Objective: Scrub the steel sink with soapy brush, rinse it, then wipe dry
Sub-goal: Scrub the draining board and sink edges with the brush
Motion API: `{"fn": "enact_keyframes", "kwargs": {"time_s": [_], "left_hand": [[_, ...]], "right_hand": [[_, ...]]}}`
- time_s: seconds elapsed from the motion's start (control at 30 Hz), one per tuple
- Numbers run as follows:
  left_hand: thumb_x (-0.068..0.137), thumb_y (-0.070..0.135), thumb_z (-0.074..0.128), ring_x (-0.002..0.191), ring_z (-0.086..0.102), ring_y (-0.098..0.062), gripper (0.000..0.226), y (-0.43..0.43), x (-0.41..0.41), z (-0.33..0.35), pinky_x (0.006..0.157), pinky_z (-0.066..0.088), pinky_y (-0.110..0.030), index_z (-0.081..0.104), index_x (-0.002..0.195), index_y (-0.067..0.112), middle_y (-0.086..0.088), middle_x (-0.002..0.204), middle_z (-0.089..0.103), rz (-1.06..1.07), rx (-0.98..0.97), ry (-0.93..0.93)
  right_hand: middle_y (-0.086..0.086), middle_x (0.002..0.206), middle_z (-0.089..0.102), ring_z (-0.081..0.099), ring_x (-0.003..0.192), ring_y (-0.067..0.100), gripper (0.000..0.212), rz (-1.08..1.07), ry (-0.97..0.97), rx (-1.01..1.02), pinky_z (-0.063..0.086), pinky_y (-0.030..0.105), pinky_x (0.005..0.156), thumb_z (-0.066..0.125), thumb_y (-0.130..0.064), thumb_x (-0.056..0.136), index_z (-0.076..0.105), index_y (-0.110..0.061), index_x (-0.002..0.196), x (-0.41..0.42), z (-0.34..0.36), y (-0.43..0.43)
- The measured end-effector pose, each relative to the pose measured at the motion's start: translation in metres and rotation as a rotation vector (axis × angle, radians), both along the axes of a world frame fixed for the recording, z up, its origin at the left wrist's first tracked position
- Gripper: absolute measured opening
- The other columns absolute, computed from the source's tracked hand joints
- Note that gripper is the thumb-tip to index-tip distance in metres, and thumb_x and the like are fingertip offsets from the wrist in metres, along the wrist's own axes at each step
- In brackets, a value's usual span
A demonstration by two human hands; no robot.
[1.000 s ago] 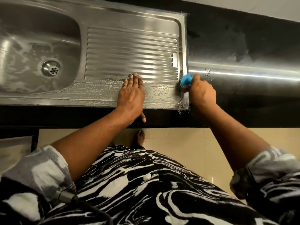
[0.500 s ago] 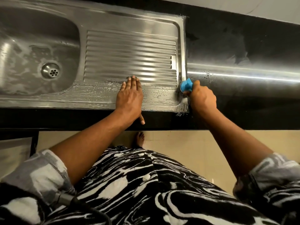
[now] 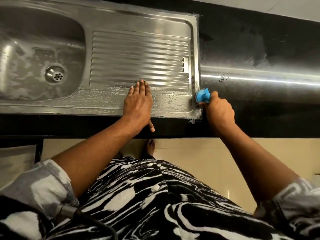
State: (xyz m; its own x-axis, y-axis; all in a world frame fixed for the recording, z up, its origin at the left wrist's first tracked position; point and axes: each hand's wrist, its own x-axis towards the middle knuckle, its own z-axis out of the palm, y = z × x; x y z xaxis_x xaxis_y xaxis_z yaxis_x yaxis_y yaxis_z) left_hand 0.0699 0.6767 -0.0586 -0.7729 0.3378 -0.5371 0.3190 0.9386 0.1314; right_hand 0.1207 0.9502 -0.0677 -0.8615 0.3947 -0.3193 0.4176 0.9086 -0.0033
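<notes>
Scrub step: right hand grasps blue plastic brush at 4 o'clock corner of soapy steel sink, left hand flat; rinse likely next.

The basin is sitting at the left of the sink, the drain lying in its floor and the drainboard stretching to its right. The left hand is resting flat on the sink's front rim, fingertips reaching the drainboard's near edge. The right hand is holding the brush against the sink's right front corner, beside the countertop.
</notes>
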Motion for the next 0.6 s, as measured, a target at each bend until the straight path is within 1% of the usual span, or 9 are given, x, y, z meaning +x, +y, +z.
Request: {"fn": "enact_keyframes", "kwargs": {"time_s": [0.03, 0.1, 0.17, 0.23, 0.33, 0.4, 0.47, 0.53, 0.6], "left_hand": [[0.014, 0.088, 0.083, 0.162, 0.000, -0.039, 0.199, 0.000, 0.000, 0.000, 0.132, 0.002, -0.045, -0.012, 0.163, -0.005, -0.028, 0.172, -0.009, 0.002, 0.000, -0.004], [0.014, 0.088, 0.083, 0.162, -0.001, -0.039, 0.200, -0.001, 0.000, 0.000, 0.132, 0.001, -0.045, -0.012, 0.163, -0.004, -0.029, 0.172, -0.009, 0.007, 0.011, -0.011], [0.017, 0.087, 0.085, 0.162, -0.002, -0.039, 0.198, -0.002, 0.001, 0.001, 0.132, 0.002, -0.045, -0.012, 0.163, -0.005, -0.029, 0.172, -0.010, 0.017, 0.022, -0.011], [0.019, 0.085, 0.086, 0.162, -0.002, -0.039, 0.196, -0.001, 0.002, 0.003, 0.132, 0.001, -0.045, -0.012, 0.163, -0.005, -0.029, 0.172, -0.010, 0.023, 0.018, -0.006], [0.020, 0.083, 0.087, 0.162, 0.000, -0.038, 0.194, 0.002, 0.004, 0.001, 0.131, 0.001, -0.044, -0.011, 0.163, -0.004, -0.026, 0.173, -0.008, 0.017, 0.004, 0.019], [0.029, 0.079, 0.091, 0.162, 0.002, -0.036, 0.187, 0.004, 0.006, 0.000, 0.133, 0.005, -0.044, -0.010, 0.164, -0.003, -0.024, 0.173, -0.008, 0.011, -0.010, 0.054], [0.036, 0.074, 0.094, 0.163, 0.002, -0.036, 0.182, 0.005, 0.007, 0.002, 0.133, 0.006, -0.045, -0.010, 0.164, -0.003, -0.024, 0.173, -0.008, 0.004, -0.019, 0.069], [0.034, 0.075, 0.094, 0.163, 0.001, -0.037, 0.184, 0.006, 0.007, 0.004, 0.133, 0.005, -0.045, -0.010, 0.164, -0.003, -0.025, 0.173, -0.008, -0.009, -0.023, 0.056], [0.027, 0.079, 0.090, 0.163, 0.000, -0.038, 0.189, 0.006, 0.006, 0.006, 0.133, 0.003, -0.044, -0.011, 0.163, -0.004, -0.026, 0.173, -0.009, -0.007, -0.024, 0.033]], "right_hand": [[0.019, 0.098, 0.068, 0.061, 0.078, 0.035, 0.028, -0.003, -0.006, -0.009, 0.045, 0.043, 0.062, 0.053, -0.031, 0.105, 0.043, -0.012, 0.122, 0.013, 0.002, -0.003], [0.016, 0.096, 0.067, 0.061, 0.076, 0.033, 0.031, -0.043, -0.032, -0.062, 0.047, 0.042, 0.061, 0.052, -0.038, 0.104, 0.042, -0.014, 0.122, 0.049, 0.004, -0.009], [0.014, 0.092, 0.067, 0.055, 0.071, 0.030, 0.035, -0.082, -0.054, -0.093, 0.043, 0.040, 0.059, 0.051, -0.044, 0.104, 0.042, -0.016, 0.122, 0.077, 0.007, -0.013], [0.015, 0.091, 0.067, 0.050, 0.068, 0.029, 0.033, -0.063, -0.046, -0.064, 0.040, 0.038, 0.058, 0.052, -0.043, 0.104, 0.042, -0.015, 0.121, 0.077, 0.008, -0.012], [0.016, 0.091, 0.065, 0.056, 0.073, 0.034, 0.028, 0.009, 0.005, -0.015, 0.040, 0.040, 0.061, 0.052, -0.034, 0.105, 0.044, -0.012, 0.122, 0.035, 0.003, -0.003], [0.021, 0.097, 0.067, 0.063, 0.082, 0.040, 0.024, 0.059, 0.072, 0.007, 0.040, 0.042, 0.064, 0.048, -0.027, 0.105, 0.046, -0.010, 0.122, -0.007, -0.003, 0.002], [0.022, 0.100, 0.067, 0.062, 0.082, 0.038, 0.021, 0.102, 0.120, 0.013, 0.038, 0.042, 0.064, 0.041, -0.025, 0.107, 0.046, -0.009, 0.120, -0.050, -0.005, 0.000], [0.020, 0.098, 0.065, 0.060, 0.083, 0.037, 0.022, 0.088, 0.132, -0.011, 0.036, 0.042, 0.065, 0.035, -0.023, 0.108, 0.047, -0.009, 0.121, -0.080, -0.002, -0.001], [0.018, 0.097, 0.064, 0.056, 0.078, 0.034, 0.024, 0.080, 0.119, -0.004, 0.037, 0.042, 0.065, 0.035, -0.022, 0.109, 0.047, -0.009, 0.125, -0.086, 0.003, -0.001]]}}
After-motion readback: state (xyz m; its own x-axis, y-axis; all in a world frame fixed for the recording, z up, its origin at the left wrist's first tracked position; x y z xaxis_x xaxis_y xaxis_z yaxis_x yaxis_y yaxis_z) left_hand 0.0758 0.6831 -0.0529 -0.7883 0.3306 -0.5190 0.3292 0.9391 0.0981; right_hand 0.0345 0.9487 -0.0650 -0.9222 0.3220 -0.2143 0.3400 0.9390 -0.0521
